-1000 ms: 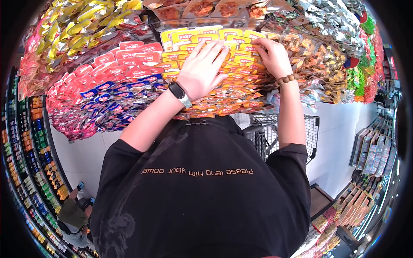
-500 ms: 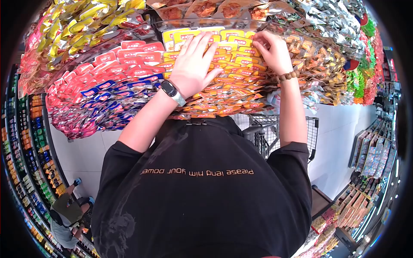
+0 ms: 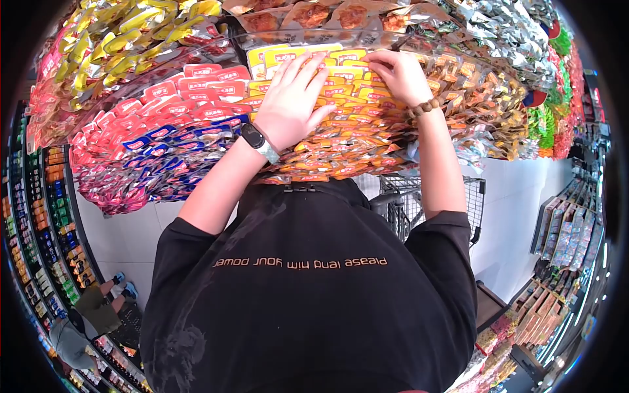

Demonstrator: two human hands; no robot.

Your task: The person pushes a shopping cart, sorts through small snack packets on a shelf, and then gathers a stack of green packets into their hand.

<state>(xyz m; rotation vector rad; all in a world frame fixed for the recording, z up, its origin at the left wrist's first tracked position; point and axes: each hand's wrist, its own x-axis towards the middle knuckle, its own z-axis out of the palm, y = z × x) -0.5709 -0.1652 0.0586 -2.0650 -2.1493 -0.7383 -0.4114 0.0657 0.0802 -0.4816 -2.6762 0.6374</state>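
My left hand [image 3: 290, 105], with a smartwatch [image 3: 253, 135] on its wrist, lies flat over rows of yellow snack packets [image 3: 339, 90], fingers stretched out and touching them. To its right, my right hand [image 3: 401, 77] has its fingers bent and drawn together at the top row of the same packets. A beaded bracelet [image 3: 424, 108] circles that wrist. Whatever the right fingertips pinch, if anything, is hidden. Orange packets [image 3: 327, 154] fill the display's front below both hands.
Red packets [image 3: 164, 92] and blue packets [image 3: 170, 134] stand left of my hands, brown ones [image 3: 481, 92] right. A clear divider [image 3: 314, 37] runs behind. Below the display is a shopping cart [image 3: 468, 196]. Another person [image 3: 75, 340] is at the lower left, near shelves [image 3: 52, 216].
My right hand has shifted left along the top row, closer to my left hand. The left hand has moved slightly left, still flat. The person at lower left has changed position.
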